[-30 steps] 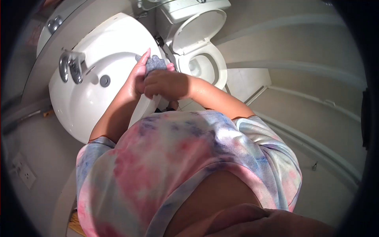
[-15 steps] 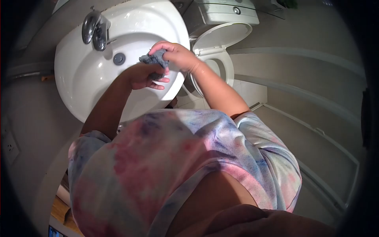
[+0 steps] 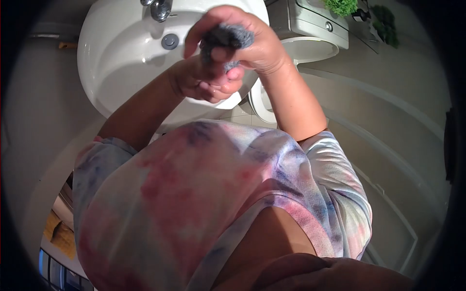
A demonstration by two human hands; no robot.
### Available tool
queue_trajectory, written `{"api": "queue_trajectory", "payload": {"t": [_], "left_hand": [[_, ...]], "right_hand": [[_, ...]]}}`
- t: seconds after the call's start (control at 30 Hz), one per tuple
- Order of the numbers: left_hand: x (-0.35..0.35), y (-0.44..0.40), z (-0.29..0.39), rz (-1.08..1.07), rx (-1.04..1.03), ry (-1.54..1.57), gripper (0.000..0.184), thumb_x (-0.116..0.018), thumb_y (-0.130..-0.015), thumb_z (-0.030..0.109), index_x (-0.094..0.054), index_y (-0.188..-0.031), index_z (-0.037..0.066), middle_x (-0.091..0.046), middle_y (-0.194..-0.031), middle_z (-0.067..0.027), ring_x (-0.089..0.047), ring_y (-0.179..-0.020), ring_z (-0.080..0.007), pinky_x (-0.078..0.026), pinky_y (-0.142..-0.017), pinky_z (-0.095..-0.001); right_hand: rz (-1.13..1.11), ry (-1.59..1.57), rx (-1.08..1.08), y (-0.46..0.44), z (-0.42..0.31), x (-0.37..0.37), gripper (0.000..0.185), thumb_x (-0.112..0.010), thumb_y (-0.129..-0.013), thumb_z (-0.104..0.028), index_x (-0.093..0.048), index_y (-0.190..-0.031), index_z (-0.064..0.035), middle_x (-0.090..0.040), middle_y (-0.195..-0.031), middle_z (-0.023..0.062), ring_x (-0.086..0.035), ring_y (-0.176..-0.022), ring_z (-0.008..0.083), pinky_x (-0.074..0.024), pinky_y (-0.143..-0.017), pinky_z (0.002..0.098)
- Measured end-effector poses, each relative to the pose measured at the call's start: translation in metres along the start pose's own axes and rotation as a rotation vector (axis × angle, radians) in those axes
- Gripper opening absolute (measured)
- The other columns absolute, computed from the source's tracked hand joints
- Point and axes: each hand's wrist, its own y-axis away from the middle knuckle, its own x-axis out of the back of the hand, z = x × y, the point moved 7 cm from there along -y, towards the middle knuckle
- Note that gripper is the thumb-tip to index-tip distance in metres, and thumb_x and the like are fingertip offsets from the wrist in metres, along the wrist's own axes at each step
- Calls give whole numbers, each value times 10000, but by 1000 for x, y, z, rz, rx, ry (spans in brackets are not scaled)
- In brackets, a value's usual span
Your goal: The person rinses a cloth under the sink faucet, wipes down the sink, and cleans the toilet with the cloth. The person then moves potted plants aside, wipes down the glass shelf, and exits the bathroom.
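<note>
A crumpled grey cloth (image 3: 228,36) is bunched between both hands, over the right front part of the white washbasin (image 3: 104,77). My left hand (image 3: 206,82) grips its lower end, with the fingers curled in beneath. My right hand (image 3: 259,41) is wrapped about the upper part, the fingers arching over it. Wet-looking skin shows on the hands and right wrist. Part of the cloth is hidden by the fingers, and the hands are slightly blurred.
A chrome tap (image 3: 160,9) stands at the basin's back, above the grey drain plug (image 3: 170,41). Right of the basin is a toilet (image 3: 310,48) with its lid raised. A green plant (image 3: 341,6) sits on the cistern (image 3: 310,19).
Both hands have risen toward the camera and shifted right with the cloth, which is now gripped more tightly. The view has tilted, so the tap sits higher and the plant shows more.
</note>
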Motion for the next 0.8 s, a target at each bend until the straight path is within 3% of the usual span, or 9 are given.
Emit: {"api": "queue_trajectory", "payload": {"t": [0.03, 0.13, 0.2, 0.23, 0.33, 0.53, 0.63, 0.73, 0.8], "left_hand": [[-2, -2, 2, 120, -5, -47, 215, -673, -886, 174, -461, -908, 150, -411, -694, 63, -300, -483, -13, -234, -424, -173], [8, 2, 17, 344, 35, -190, 276, -677, -875, 120, -412, -810, 167, -356, -641, 75, -263, -479, -23, -200, -415, -192], [18, 8, 28, 607, 7, -383, 282, -685, -863, 92, -437, -743, 153, -333, -623, 81, -237, -467, -33, -187, -416, -201], [21, 9, 32, 714, 15, -434, 247, -684, -851, 86, -465, -751, 140, -342, -623, 74, -247, -466, -34, -185, -414, -207], [59, 29, 41, 981, 88, -609, 155, -672, -822, 79, -529, -771, 109, -403, -637, 54, -309, -481, -53, -226, -423, -232], [98, 41, 77, 1286, -110, -1393, 138, -604, -797, 135, -655, -872, 30, -662, -768, -73, -598, -681, -233, -453, -635, -377], [93, 47, 87, 1567, 283, -1830, 254, -548, -860, 265, -676, -929, 56, -671, -891, -202, -644, -849, -360, -491, -735, -455], [113, 50, 98, 1497, 191, -2058, 371, -507, -851, 392, -676, -831, 62, -651, -794, -233, -622, -761, -431, -492, -694, -512], [113, 49, 96, 1405, 290, -2158, 222, -568, -813, 258, -680, -788, 68, -663, -809, -198, -635, -765, -391, -493, -696, -493]], "right_hand": [[-7, -8, -4, -1, 5, 7, 132, -676, -832, -112, -559, -819, -53, -641, -953, 177, -654, -859, 260, -533, -765, 391], [-260, -637, -207, -10, 23, 6, 458, -495, -996, -226, -420, -1403, -32, -603, -867, 76, -571, -792, 143, -478, -723, 274], [95, -70, -381, -7, 38, 23, 438, -540, -981, -306, -527, -1296, -2, -458, -649, -74, -398, -537, 40, -338, -492, 183], [224, 23, -469, -5, 44, 35, 376, -558, -965, -366, -640, -1012, -1, -460, -591, -64, -386, -479, 51, -307, -439, 206], [556, 300, -577, -5, 52, 51, 389, -574, -949, -394, -590, -760, -54, -453, -559, -37, -374, -452, 65, -290, -415, 228], [742, 331, -418, -9, 84, 82, 409, -542, -952, -349, -511, -638, -89, -427, -500, -7, -378, -409, 101, -296, -397, 260], [892, 136, -448, -2, 103, 98, 381, -529, -931, -307, -452, -606, -125, -409, -493, -3, -368, -379, 131, -274, -359, 294], [979, -32, -449, 10, 134, 123, 369, -499, -932, -285, -405, -598, -159, -376, -478, -10, -331, -368, 141, -248, -350, 308], [921, -322, -411, 20, 159, 140, 361, -485, -936, -274, -376, -606, -177, -341, -474, -19, -309, -370, 140, -247, -350, 306]]}}
